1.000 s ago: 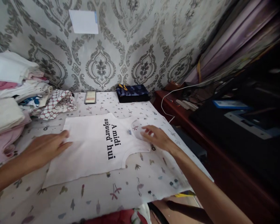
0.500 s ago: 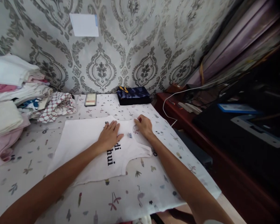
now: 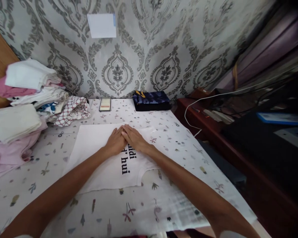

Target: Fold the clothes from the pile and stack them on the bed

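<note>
The patterned sheet carries the white top, spread flat. The right hand has just joined the left hand there — both working one spot (either grip pinching cloth? can't tell) — partly covering the lettering.

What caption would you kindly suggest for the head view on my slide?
Left hand and right hand touching over a lettered white top on a patterned sheet.

To my left I see a heap of clothes, white, pink and cream; ahead of me, folded dark clothes lie by the patterned wallpaper, which bears a white paper; to my right, a white cable crosses a reddish-brown desk
</note>
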`<state>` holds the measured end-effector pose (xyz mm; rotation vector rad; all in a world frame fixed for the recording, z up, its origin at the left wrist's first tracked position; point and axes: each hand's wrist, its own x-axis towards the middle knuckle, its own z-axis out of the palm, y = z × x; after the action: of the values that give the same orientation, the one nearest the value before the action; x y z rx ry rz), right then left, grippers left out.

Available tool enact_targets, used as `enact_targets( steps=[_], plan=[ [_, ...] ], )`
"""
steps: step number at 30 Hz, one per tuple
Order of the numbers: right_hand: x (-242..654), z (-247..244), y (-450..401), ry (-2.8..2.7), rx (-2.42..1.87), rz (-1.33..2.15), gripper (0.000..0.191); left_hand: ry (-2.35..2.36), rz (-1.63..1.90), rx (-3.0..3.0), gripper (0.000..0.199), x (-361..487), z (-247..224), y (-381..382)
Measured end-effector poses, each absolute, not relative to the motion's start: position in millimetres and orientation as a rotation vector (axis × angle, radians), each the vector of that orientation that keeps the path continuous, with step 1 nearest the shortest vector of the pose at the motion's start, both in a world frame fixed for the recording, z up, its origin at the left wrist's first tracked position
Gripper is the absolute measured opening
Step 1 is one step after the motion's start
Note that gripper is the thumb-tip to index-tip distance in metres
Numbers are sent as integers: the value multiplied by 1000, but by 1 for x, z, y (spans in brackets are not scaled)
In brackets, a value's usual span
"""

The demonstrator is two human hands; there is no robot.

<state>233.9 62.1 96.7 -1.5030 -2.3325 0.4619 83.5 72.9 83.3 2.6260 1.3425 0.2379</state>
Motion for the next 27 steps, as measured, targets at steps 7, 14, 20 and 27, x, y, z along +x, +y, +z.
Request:
enact_targets(
  steps=[7,14,20,27],
  plan=[
    [235,83,67,-2419,-1644,333,66,1744,153,2528,60,-20,82,85],
    [226,90,59,-2397,-1645,289,58,1993,59,2436,65,-95,92,87],
    [194,106,-19,-2673,-1237,460,64,1852,130,2552,66,-59,92,66],
    [208,118,-109,-2683,-692,797,55,1776,90,2538,63,-54,88,63]
  ],
)
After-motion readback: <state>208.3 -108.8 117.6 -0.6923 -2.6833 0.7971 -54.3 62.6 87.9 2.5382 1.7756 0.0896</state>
